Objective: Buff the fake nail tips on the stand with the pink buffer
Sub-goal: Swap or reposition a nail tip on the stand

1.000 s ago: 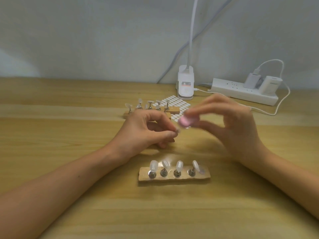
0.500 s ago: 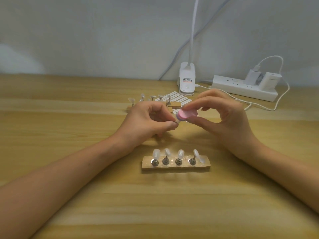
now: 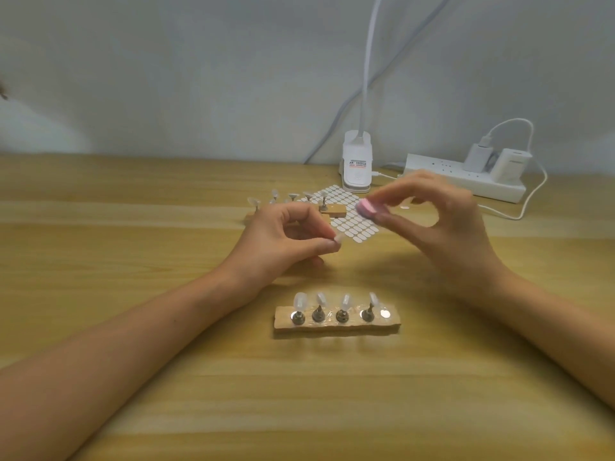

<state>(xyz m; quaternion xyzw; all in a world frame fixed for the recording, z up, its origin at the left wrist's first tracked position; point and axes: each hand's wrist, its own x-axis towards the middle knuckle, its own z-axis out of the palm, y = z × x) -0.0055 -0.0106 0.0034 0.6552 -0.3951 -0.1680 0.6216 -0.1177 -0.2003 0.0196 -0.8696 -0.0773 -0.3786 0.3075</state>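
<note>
A small wooden stand (image 3: 336,324) lies near the table's front, carrying several clear nail tips (image 3: 300,301) on metal pegs; its right-end spot shows only a bare metal disc. My left hand (image 3: 283,241) hovers behind the stand and pinches one loose nail tip (image 3: 438,240) between thumb and fingers. My right hand (image 3: 442,227) holds the round pink buffer (image 3: 367,207) between thumb and fingertips, up and to the right of that tip, not touching it.
A second wooden stand (image 3: 335,211) with empty pegs sits farther back, beside a sheet of white adhesive tabs (image 3: 346,221). A white clip lamp base (image 3: 356,164), a power strip (image 3: 466,181) with chargers and a trailing cable stand along the back wall.
The pink buffer was against the nail tip half a second ago; my right hand has since lifted it up and right, away from the tip. My left hand stays almost still.
</note>
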